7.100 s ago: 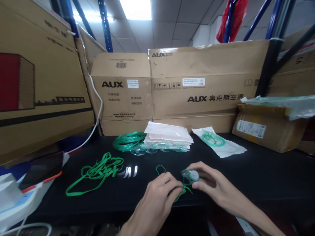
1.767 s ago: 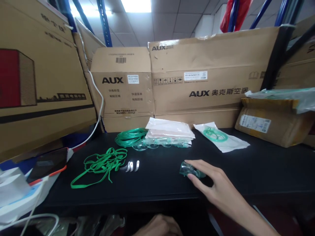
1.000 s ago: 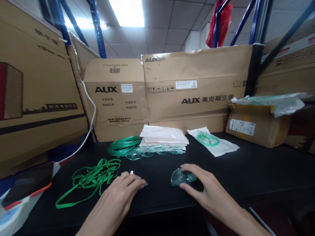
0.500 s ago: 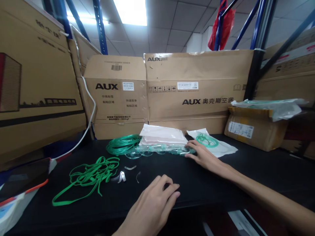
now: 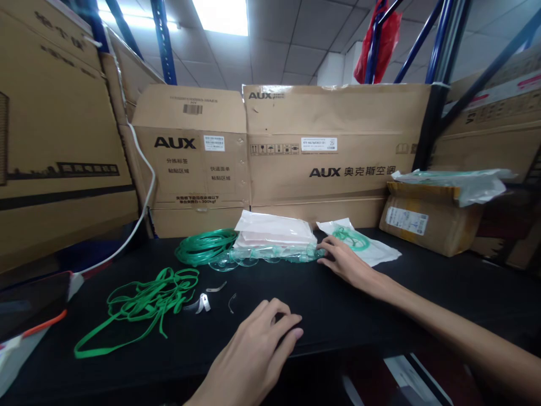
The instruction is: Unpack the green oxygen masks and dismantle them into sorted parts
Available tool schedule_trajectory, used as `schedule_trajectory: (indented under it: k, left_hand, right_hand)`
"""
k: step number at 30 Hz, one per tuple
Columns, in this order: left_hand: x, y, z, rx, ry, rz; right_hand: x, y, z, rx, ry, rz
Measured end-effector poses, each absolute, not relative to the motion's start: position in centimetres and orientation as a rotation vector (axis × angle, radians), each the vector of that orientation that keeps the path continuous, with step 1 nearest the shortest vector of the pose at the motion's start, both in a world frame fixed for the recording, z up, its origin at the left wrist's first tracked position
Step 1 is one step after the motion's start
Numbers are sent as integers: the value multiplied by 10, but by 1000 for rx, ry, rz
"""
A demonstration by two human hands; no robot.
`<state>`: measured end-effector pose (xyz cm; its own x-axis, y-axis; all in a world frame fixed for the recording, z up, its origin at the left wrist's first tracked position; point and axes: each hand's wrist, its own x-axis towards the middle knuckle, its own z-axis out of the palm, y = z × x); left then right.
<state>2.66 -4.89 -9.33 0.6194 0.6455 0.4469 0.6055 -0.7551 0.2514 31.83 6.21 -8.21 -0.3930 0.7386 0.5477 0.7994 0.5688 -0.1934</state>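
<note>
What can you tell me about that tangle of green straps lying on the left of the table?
The green straps are thin, flat bands, elastic by the look of them, heaped in a loose tangle of loops on the black table. One long loop trails toward the near left edge. Small clear clips lie just to their right. Neither hand touches them.

Your right hand point(image 5: 344, 260) reaches far across the black worktop point(image 5: 422, 293), fingers loose, fingertips touching the row of clear masks point(image 5: 270, 256). A bagged mask point(image 5: 359, 241) lies just beyond it. Your left hand point(image 5: 257, 344) rests flat near the worktop's front edge, holding nothing. Left of it: small clear clips point(image 5: 209, 298), then tangled green straps point(image 5: 143, 301). Coiled green tubing point(image 5: 205, 247) is further back.
</note>
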Motion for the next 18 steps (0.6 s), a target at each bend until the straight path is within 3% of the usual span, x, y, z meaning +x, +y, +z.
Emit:
schedule_trajectory:
  k: [7,18]
  left_hand:
    - [25,-43,-98,2797,1027,869]
    - [26,-45,-96,2792,1064,933]
  right_hand:
    - [334,35,-76,-1300,-2171,-135]
    - [435,4,-86,-1663,-1918,-231]
